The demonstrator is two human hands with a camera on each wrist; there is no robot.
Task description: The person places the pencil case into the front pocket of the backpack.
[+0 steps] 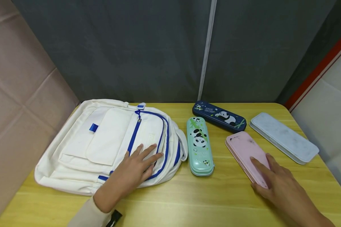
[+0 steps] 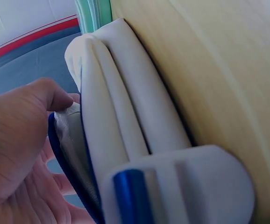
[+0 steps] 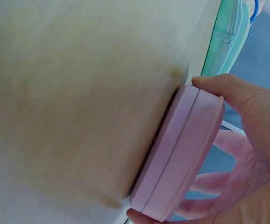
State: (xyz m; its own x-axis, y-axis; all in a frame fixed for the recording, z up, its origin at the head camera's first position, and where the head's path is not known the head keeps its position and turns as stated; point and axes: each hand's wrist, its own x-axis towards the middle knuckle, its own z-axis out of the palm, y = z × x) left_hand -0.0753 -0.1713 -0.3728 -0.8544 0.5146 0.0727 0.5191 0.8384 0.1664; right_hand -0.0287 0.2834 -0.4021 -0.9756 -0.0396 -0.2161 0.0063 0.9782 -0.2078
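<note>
A white backpack point(image 1: 108, 135) with blue zip trim lies flat on the left of the table. Over its front pocket, my left hand point(image 1: 137, 167) spreads its fingers, and the thumb point(image 2: 55, 95) bends over the edge of the open pocket flap point(image 2: 72, 140), which sits between thumb and fingers. At the right, my right hand point(image 1: 278, 183) grips a pink pencil case point(image 1: 248, 154) across its near end. The thumb is at one long side and fingers reach over the top and far end. In the right wrist view, the case's side seam looks closed.
A mint-green panda pencil case point(image 1: 200, 148) lies beside the backpack's right end. Behind it is a navy panda pencil case point(image 1: 220, 116). A pale grey-blue case point(image 1: 284, 137) lies at the right. Dark cloth point(image 1: 142, 53) screens the table's back edge.
</note>
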